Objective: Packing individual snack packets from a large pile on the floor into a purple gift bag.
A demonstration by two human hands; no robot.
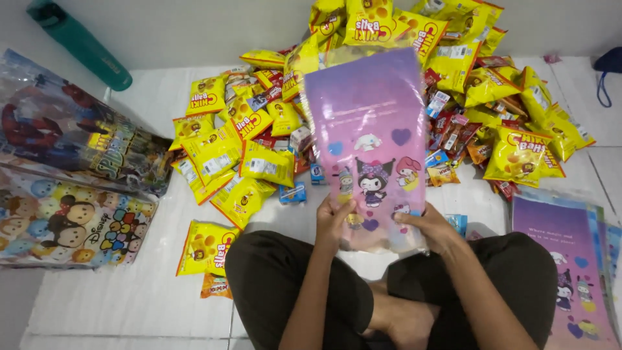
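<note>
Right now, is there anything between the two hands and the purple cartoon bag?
Nothing visible: the left hand and the right hand grip the purple cartoon bag directly at its lower edge, fingers on it.

Purple cartoon bag (372,129) upright between left hand (334,220) and right hand (431,228), over snack packets (259,162)
</note>
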